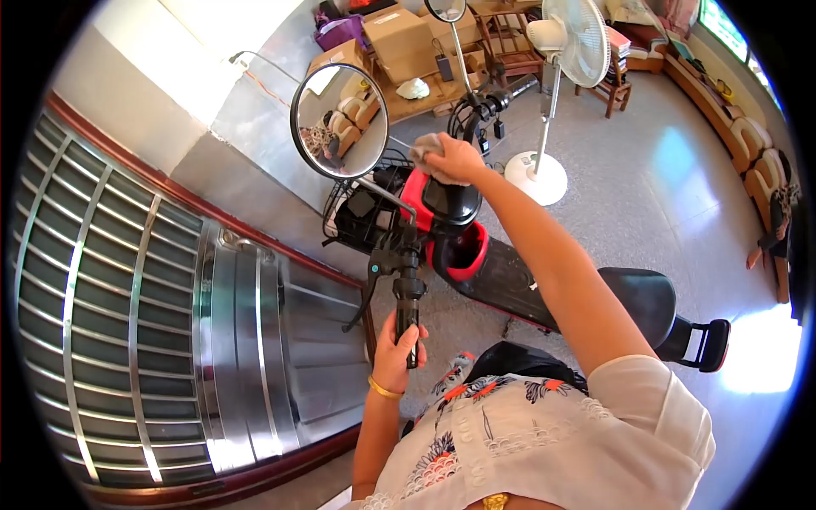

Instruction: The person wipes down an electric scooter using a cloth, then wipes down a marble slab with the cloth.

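A red and black electric scooter stands before me, its handlebar pointing toward my body. My left hand is wrapped round the black handlebar grip, just behind the brake lever. Over the front of the scooter, my right hand presses a greyish cloth against the top of the red and black front panel. Part of the cloth is hidden under my fingers. A round mirror rises from the handlebar on the left. In front of the panel hangs a black wire basket.
A barred metal door runs along the left. Cardboard boxes are piled on a low wooden table at the back. Beyond the scooter stands a white fan. At the far right a person sits on a long wooden sofa.
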Motion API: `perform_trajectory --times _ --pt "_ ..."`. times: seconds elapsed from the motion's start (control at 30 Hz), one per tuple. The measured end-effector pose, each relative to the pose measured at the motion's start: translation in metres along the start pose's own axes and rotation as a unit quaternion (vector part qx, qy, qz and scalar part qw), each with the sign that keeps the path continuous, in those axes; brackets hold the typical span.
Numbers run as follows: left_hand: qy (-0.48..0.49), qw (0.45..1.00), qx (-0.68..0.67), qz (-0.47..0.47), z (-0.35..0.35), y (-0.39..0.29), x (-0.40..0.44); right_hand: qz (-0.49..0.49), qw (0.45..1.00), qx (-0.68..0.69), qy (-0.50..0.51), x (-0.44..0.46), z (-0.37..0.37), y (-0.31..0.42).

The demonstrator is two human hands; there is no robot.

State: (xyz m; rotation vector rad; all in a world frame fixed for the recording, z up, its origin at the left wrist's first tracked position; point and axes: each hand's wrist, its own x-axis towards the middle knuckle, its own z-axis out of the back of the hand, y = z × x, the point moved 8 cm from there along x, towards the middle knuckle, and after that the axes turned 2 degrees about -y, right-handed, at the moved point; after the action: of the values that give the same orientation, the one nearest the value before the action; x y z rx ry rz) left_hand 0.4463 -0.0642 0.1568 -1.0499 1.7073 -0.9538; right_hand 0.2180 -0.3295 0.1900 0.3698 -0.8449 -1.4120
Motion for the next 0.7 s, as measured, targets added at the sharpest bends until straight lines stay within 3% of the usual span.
perform_trajectory --times 0.1,0.17,0.23,0.27,0.33,0.5,0.6,0.7 --pt "0.005 1.000 -0.004 -0.002 0.001 0.000 0.001 -0.018 0.994 0.084 -0.067 0.004 0.007 -0.029" --pt "0.006 1.000 -0.003 -0.005 0.001 0.000 0.000 -0.011 0.993 0.103 -0.061 -0.013 0.004 -0.035" --pt "0.007 1.000 0.002 -0.011 0.001 0.000 -0.001 0.055 0.962 0.182 -0.198 -0.041 0.024 -0.032" --pt "0.008 1.000 0.001 -0.013 0.001 0.000 -0.001 0.057 0.961 0.181 -0.199 -0.051 0.026 -0.034" --pt "-0.001 1.000 -0.012 -0.001 0.002 0.003 -0.001 -0.050 0.977 0.066 -0.198 -0.065 0.032 -0.050" --pt "-0.009 1.000 -0.019 -0.007 0.002 0.001 -0.001 -0.050 0.958 0.032 -0.280 -0.049 0.079 -0.017" --pt "-0.019 1.000 -0.017 -0.007 0.002 0.001 -0.003 0.098 0.917 -0.083 -0.378 -0.036 0.085 -0.003" --pt "-0.024 1.000 -0.016 -0.007 0.002 -0.001 -0.003 0.170 0.922 -0.137 -0.321 -0.039 0.050 0.003"
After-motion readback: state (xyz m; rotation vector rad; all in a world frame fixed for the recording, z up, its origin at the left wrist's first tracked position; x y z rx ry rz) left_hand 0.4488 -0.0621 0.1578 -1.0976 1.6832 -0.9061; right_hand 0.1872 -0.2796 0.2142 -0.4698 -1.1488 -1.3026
